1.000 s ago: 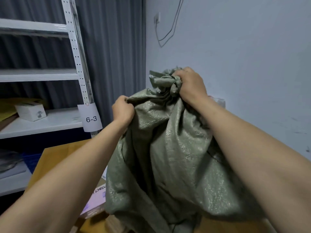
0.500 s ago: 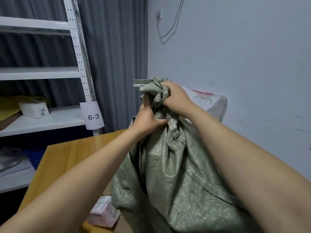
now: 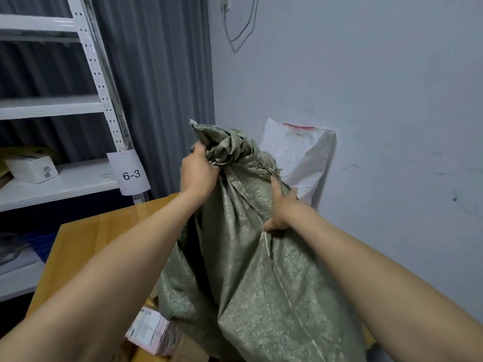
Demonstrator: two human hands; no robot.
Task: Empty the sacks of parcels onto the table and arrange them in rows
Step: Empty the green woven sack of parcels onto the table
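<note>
Yellow-brown wood makes the table (image 3: pixel 86 239), set in a corner between a grey wall (image 3: pixel 379 87) and white metal shelves (image 3: pixel 52 184) tagged 6-3; a white sack (image 3: pixel 300 152) leans on the wall; the green woven sack (image 3: pixel 248 283) stands bulging on the table, its neck bunched and frayed; the left hand (image 3: pixel 196 176) clenches that neck, the right hand (image 3: pixel 281 209) grasps the cloth just below; a pink parcel (image 3: pixel 154 333) lies at its foot.

Left hand (image 3: pixel 197 175) clenched higher, right hand (image 3: pixel 281 206) lower, apparently pinching, thumb underneath
</note>
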